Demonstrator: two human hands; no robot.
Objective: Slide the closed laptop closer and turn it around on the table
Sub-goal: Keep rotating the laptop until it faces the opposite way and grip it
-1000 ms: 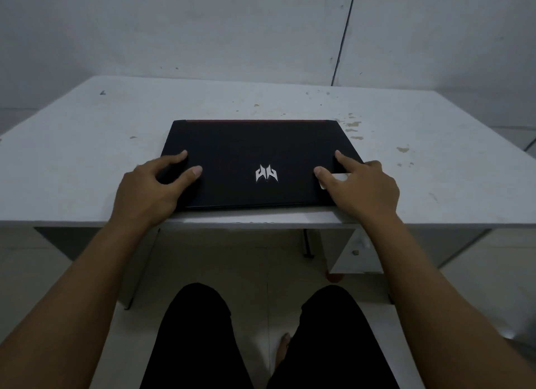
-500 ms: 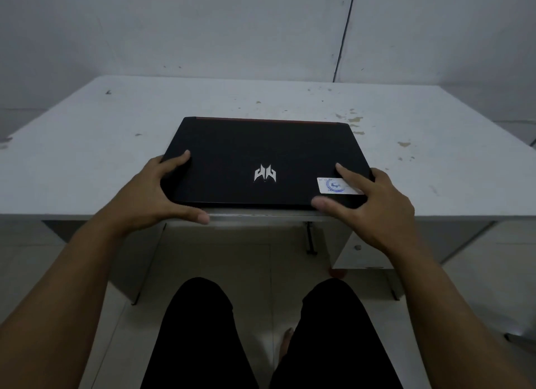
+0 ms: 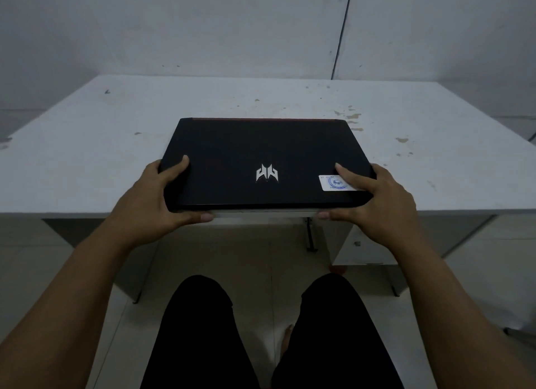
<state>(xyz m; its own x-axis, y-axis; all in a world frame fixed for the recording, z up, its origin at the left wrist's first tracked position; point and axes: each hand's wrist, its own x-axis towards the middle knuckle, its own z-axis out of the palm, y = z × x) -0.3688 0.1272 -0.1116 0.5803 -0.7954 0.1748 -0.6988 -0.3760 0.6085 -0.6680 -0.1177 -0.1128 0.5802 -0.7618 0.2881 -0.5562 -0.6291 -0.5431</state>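
Observation:
The closed black laptop (image 3: pixel 261 147) lies at the near edge of the white table (image 3: pixel 87 162), lid up, with a silver logo in the middle and a white sticker near its right front corner. A red strip runs along its far edge. My left hand (image 3: pixel 150 197) clamps the left front corner, thumb on the lid and fingers curled under the front edge. My right hand (image 3: pixel 377 203) holds the right front corner the same way, thumb lying over the sticker. The front edge looks slightly raised over the table's edge.
The tabletop carries small stains at the back right (image 3: pixel 351 117). A grey wall stands behind it. Below the near edge are table legs, a white cabinet (image 3: pixel 362 249) and my dark-trousered knees (image 3: pixel 200 316) over a tiled floor.
Both hands shifted from lying flat on the lid to gripping the front corners. The laptop slid toward me, uncovering the sticker, and its front edge now reaches the table's edge.

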